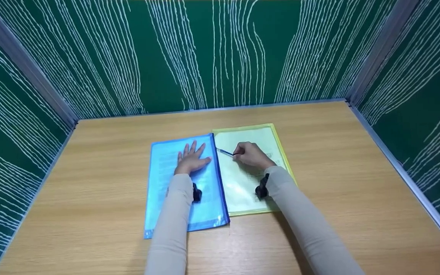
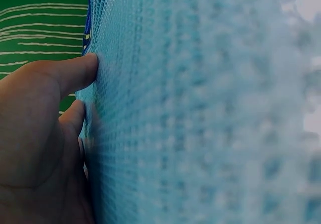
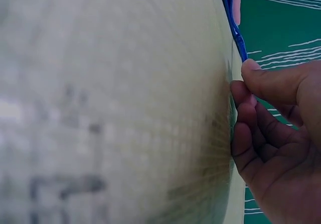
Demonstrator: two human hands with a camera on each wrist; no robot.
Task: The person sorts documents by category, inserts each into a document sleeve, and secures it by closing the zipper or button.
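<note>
A blue mesh zip folder (image 1: 208,206) lies on the left, its dark blue edge overlapping a yellow mesh zip folder (image 1: 243,202). My left hand (image 1: 191,162) rests on the blue folder with fingers spread; in the left wrist view, the thumb (image 2: 80,73) touches the mesh. Over the yellow folder, my right hand (image 1: 252,154) pinches the end of a blue zipper pull (image 1: 224,152) between thumb and forefinger. That pull (image 3: 239,43) stretches from the blue folder's edge to the fingertips, and the other fingers curl near the yellow mesh. Printed sheets show through both folders.
Both folders lie on a wooden table (image 1: 101,183). Green walls (image 1: 166,91) with white wavy lines stand behind and at both sides, with grey frame strips at their corners. A black wrist camera (image 1: 261,189) sits at the right sleeve, another (image 1: 197,193) at the left.
</note>
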